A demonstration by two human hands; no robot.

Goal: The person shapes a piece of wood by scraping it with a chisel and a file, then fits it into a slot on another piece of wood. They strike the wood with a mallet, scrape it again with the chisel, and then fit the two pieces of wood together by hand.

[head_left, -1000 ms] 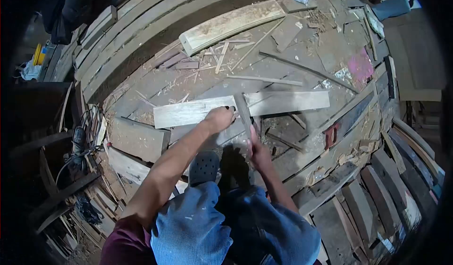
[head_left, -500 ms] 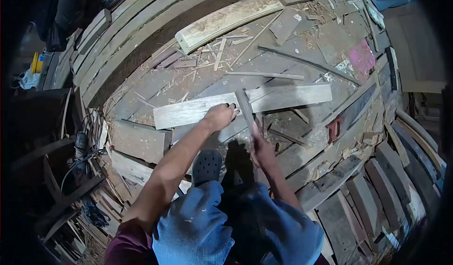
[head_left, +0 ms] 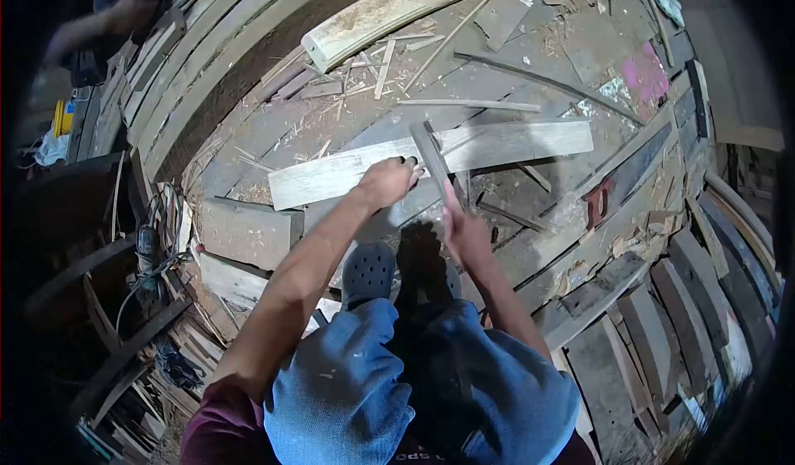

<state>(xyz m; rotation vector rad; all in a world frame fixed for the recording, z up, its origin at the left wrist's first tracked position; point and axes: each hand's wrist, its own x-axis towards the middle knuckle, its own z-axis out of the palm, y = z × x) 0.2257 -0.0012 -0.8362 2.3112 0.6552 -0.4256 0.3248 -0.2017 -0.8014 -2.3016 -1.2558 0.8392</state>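
A long pale wooden board [head_left: 513,144] lies across the floor in front of my feet. My left hand [head_left: 387,182] rests over its near edge with fingers curled together; a small dark spot shows at the fingertips, and I cannot tell what they pinch. My right hand [head_left: 468,235] is closed round the lower end of a flat grey bar-shaped tool [head_left: 430,154], which points away from me. The tool crosses the board at a slant, just right of my left fingertips. A thin dark line or shadow shows on the board beside it.
A thick cream plank [head_left: 389,19] lies beyond, among wood slivers and shavings. Dark strips [head_left: 551,86] lie farther right, near a red saw handle [head_left: 595,203]. Stacked planks [head_left: 654,332] fill the lower right. A corded power tool [head_left: 147,245] is at left. Another person's arm [head_left: 103,26] shows upper left.
The bar-shaped tool and my right hand have shifted slightly against the board, while my left hand stays at its place. The other person's arm has come into view. The whole view has shifted a little.
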